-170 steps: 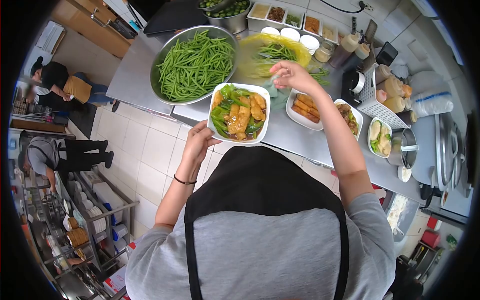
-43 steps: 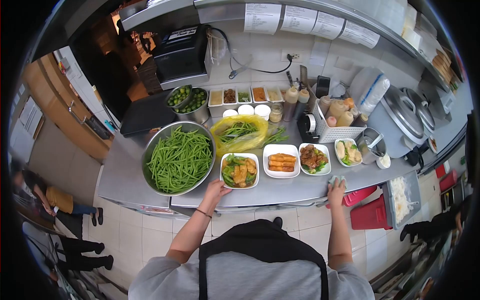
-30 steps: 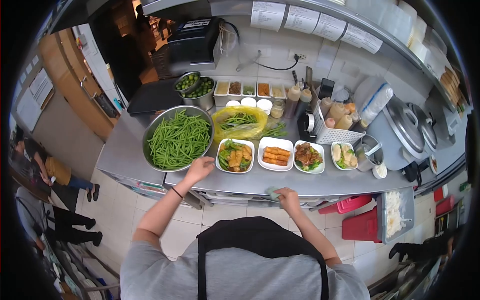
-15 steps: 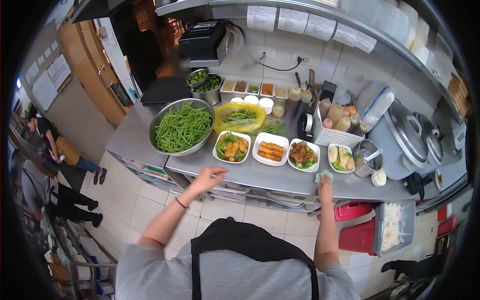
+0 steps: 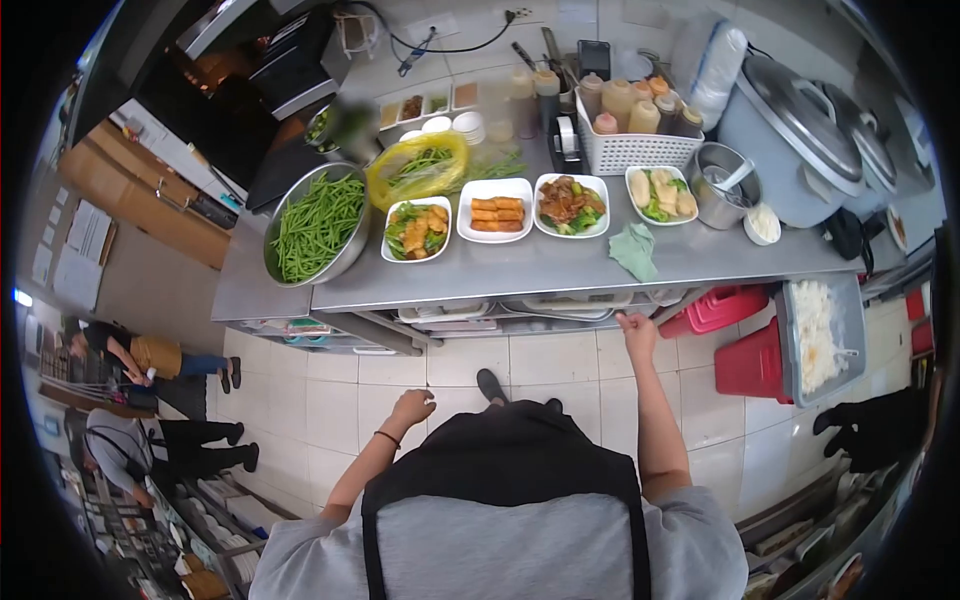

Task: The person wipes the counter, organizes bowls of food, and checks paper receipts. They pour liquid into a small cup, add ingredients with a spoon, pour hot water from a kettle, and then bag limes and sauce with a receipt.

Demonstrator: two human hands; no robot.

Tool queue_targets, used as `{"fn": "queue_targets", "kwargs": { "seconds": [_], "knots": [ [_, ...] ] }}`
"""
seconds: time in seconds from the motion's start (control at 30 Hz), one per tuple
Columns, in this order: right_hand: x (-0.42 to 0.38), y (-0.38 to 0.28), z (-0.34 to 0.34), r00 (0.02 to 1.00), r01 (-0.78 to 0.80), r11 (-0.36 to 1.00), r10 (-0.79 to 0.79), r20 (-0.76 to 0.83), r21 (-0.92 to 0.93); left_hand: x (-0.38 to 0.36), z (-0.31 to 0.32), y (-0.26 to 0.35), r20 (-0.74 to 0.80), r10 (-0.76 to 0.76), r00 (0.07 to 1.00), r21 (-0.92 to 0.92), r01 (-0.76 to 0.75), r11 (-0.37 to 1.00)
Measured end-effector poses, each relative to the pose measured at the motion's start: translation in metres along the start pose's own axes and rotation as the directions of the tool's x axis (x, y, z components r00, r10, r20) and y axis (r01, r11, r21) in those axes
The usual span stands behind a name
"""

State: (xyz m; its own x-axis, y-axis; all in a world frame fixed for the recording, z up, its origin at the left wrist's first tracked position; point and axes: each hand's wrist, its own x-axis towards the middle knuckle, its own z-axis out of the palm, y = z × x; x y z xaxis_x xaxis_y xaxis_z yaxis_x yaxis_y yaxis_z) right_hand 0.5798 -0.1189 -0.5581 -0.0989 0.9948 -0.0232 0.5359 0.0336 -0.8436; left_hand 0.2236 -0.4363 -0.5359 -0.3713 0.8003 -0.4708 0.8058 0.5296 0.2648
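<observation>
My left hand hangs in front of the apron, away from the counter, its fingers loosely bent, slightly apart and empty. Just below the counter's front edge, my right hand holds nothing, fingers bent and a little apart. A crumpled green cloth lies on the steel counter above that hand. Behind the cloth stand white dishes: fried pieces with greens, spring rolls, browned meat with broccoli and pale pieces with greens.
A steel bowl of green beans and a yellow plastic bag sit at left. A basket of squeeze bottles and a steel container stand right. A tub of rice is beside the red bin. Co-workers stand far left.
My right hand has let go of the green cloth and drawn back off the counter. My left hand has dropped back towards my body. The view has shifted, with my body farther from the counter.
</observation>
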Motion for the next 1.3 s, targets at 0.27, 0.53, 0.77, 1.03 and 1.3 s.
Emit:
{"fn": "queue_targets", "kwargs": {
  "seconds": [0.27, 0.53, 0.77, 1.03, 1.3],
  "knots": [
    [0.002, 0.065, 0.023, 0.998, 0.057, 0.998, -0.058, -0.03, -0.019, 0.094, -0.233, 0.06, -0.736, 0.277, 0.617, 0.075, -0.332, 0.94],
    [0.004, 0.09, 0.021, 0.989, -0.058, 0.974, 0.086, -0.123, 0.218, 0.134, -0.502, 0.217, -0.8, 0.599, -0.004, 0.599, 0.014, 0.8],
    [-0.038, 0.144, -0.008, 0.912, -0.397, 0.892, 0.41, -0.017, 0.218, 0.155, -0.555, 0.222, -0.784, 0.61, -0.11, 0.616, -0.023, 0.787],
    [-0.035, 0.16, -0.014, 0.868, -0.486, 0.847, 0.497, 0.004, 0.216, 0.172, -0.553, 0.181, -0.873, 0.48, -0.083, 0.475, 0.073, 0.877],
    [0.004, 0.135, 0.044, 0.952, -0.302, 0.945, 0.293, 0.089, 0.128, 0.146, -0.563, 0.177, -0.957, 0.283, 0.066, 0.287, 0.059, 0.956]
  ]
}}
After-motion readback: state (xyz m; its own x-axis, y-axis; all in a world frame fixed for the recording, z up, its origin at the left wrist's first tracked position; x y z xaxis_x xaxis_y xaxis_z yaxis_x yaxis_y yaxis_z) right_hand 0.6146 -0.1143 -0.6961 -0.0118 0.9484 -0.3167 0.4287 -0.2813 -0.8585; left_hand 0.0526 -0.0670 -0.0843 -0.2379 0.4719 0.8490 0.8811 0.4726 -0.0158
